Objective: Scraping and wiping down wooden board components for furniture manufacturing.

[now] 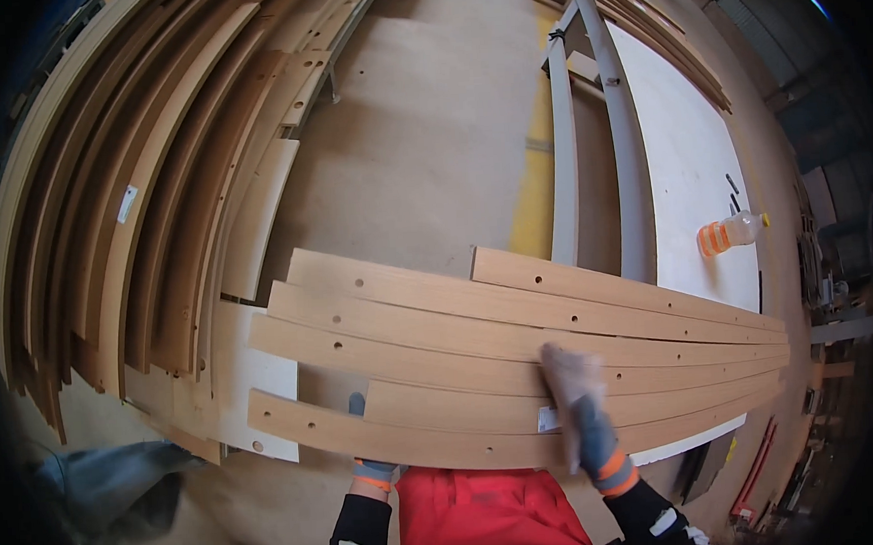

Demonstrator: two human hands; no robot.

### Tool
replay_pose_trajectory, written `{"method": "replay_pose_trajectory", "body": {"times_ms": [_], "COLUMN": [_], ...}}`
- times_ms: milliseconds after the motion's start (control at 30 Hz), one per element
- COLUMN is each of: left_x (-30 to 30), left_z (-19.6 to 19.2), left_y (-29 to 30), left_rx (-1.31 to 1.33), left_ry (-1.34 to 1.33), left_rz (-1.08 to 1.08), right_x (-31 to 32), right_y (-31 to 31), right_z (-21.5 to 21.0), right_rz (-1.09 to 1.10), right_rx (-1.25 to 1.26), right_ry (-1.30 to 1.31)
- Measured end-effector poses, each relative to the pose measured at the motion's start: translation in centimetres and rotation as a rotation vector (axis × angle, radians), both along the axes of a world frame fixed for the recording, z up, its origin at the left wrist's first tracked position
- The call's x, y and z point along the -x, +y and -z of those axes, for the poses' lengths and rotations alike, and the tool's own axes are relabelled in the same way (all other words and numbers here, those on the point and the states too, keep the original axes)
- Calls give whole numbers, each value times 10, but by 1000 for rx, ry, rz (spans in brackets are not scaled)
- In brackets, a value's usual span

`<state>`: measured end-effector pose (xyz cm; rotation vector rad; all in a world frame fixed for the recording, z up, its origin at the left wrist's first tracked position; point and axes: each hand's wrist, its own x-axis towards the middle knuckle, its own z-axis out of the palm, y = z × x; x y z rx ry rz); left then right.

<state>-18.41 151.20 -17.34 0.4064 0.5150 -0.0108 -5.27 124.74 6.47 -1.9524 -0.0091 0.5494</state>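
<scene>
Several long light-brown wooden planks with round holes lie side by side before me, running left to right. My left hand [376, 467], in a grey glove with an orange cuff, is wrapped round the nearest plank [316, 429] from below. Its fingertips show in the gap beyond that plank. Over the middle of the planks is my right hand [579, 393], gloved the same way and blurred by motion, so its fingers are hard to make out. Next to it, a small white label [548, 420] sits on a plank.
At the left, a large stack of long boards [106, 191] fills a rack. A white-topped bench [682, 161] on the right bears a clear bottle [731, 234] with an orange-striped label. Beside it runs a grey metal frame [632, 183]. Yellow floor marking [534, 188] lies beyond the planks.
</scene>
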Motion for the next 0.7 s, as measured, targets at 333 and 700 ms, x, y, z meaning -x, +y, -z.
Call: {"method": "replay_pose_trajectory", "body": {"times_ms": [333, 700], "left_x": [-37, -14], "left_z": [-37, -8], "left_y": [25, 33], "left_rx": [-1231, -74], "left_ry": [300, 159], "left_rz": [295, -192], "right_x": [-112, -100], "right_y": [-66, 341], "right_z": [22, 72], "right_rz": [336, -561], "right_rx": [286, -113], "right_ry": [-723, -542]}}
